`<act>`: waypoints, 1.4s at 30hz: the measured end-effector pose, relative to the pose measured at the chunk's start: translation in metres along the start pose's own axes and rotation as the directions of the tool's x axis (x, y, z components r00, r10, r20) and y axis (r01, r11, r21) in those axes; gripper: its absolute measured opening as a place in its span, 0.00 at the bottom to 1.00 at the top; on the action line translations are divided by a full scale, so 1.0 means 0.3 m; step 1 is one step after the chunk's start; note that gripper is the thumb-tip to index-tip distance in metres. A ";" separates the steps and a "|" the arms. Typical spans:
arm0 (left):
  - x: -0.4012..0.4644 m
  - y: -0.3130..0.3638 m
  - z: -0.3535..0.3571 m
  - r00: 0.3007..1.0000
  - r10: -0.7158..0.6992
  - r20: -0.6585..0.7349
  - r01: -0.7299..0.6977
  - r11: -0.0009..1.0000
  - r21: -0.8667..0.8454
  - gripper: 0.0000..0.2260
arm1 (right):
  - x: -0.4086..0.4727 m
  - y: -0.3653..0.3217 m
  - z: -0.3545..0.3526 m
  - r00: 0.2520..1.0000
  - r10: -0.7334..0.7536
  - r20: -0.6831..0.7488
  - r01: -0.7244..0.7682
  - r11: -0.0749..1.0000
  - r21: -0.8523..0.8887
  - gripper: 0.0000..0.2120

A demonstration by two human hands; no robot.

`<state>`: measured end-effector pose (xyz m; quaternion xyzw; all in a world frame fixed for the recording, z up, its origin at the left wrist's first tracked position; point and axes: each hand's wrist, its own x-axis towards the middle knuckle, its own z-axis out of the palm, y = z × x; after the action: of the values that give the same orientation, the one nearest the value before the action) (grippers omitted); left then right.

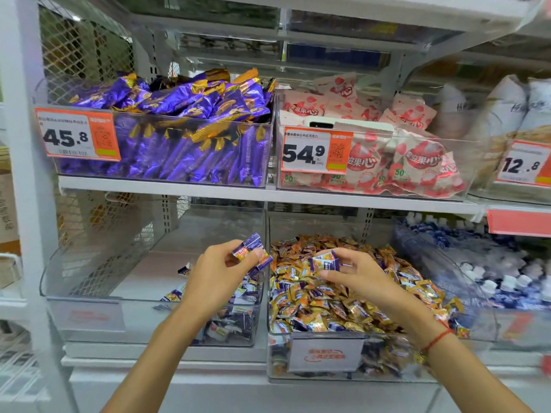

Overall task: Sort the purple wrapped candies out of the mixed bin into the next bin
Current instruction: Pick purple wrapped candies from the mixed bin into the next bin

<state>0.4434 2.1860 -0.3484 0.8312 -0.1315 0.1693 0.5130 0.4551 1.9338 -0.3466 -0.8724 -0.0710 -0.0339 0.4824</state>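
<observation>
Nearest the viewer, two bare forearms reach up toward the lower shelf; a thin red string bracelet (436, 339) circles the right wrist. At mid-depth, the left hand (220, 271) pinches a small cluster of purple-and-orange foil-wrapped candies (252, 251) between thumb and curled fingers, held above the front right corner of the clear plastic receiving bin on the left (89, 299), which holds a modest heap of purple pieces against its right wall. The right hand (354, 275) grips a single purple-and-orange wrapped candy (325, 262) at its fingertips, just above the clear plastic mixed bin heaped with gold, orange and purple sweets (328, 332). The step in hand appears to be the transfer: the left hand's cluster is best released low inside the left bin rather than dropped from above the shared wall, so nothing bounces back. The right hand's piece should cross the wall fully before the fingers loosen. Picking one purple wrapper at a time from the surface would avoid dragging gold ones along. Farther back, the upper shelf carries a clear bin of large purple foil packets (167, 138) and a clear bin of pink-and-white strawberry-print packets (387, 162), each fronted by an orange price label.
</observation>
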 end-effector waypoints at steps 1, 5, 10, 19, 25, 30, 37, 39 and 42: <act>0.002 -0.004 -0.006 1.000 -0.008 0.015 0.008 1.000 0.000 0.10 | -0.002 -0.001 -0.001 1.000 0.024 -0.001 -0.024 0.999 0.048 0.19; 0.016 -0.046 -0.047 0.997 -0.065 -0.052 0.071 0.990 0.123 0.09 | -0.031 -0.065 0.043 0.997 -0.041 -0.063 0.046 0.996 0.073 0.14; 0.034 -0.080 -0.080 0.942 0.047 -0.334 0.089 0.920 0.381 0.07 | -0.017 -0.218 0.231 0.882 -0.448 -0.144 0.422 0.888 -0.181 0.11; 0.021 -0.113 -0.049 0.993 -0.019 -0.119 0.058 0.941 0.335 0.22 | 0.099 -0.191 0.252 0.924 -0.380 -0.037 0.332 0.848 -0.413 0.23; -0.016 -0.037 0.052 0.991 0.082 0.104 -0.109 0.951 0.291 0.23 | 0.069 -0.052 0.062 0.952 -0.288 -0.107 0.218 0.879 -0.424 0.08; -0.023 -0.043 0.098 0.978 0.120 0.171 -0.170 0.932 0.320 0.22 | 0.082 -0.028 0.124 0.969 -0.244 0.039 0.226 0.812 -0.539 0.13; -0.024 -0.032 0.093 0.980 0.110 0.166 -0.163 0.920 0.357 0.21 | 0.132 -0.037 0.159 0.968 -0.095 0.234 0.249 0.519 -0.818 0.10; -0.022 -0.026 0.095 0.981 0.116 0.156 -0.169 0.905 0.391 0.19 | 0.107 -0.020 0.116 0.971 -0.137 0.196 0.239 0.593 -0.769 0.12; -0.013 -0.013 0.099 0.984 0.129 0.121 -0.169 0.886 0.431 0.17 | 0.049 0.007 0.044 0.989 -0.145 0.038 0.142 0.821 -0.554 0.13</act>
<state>0.4457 2.1612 -0.3655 0.9197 -0.1762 0.1963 0.2909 0.4698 1.9451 -0.3536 -0.9668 -0.1221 -0.0914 0.2050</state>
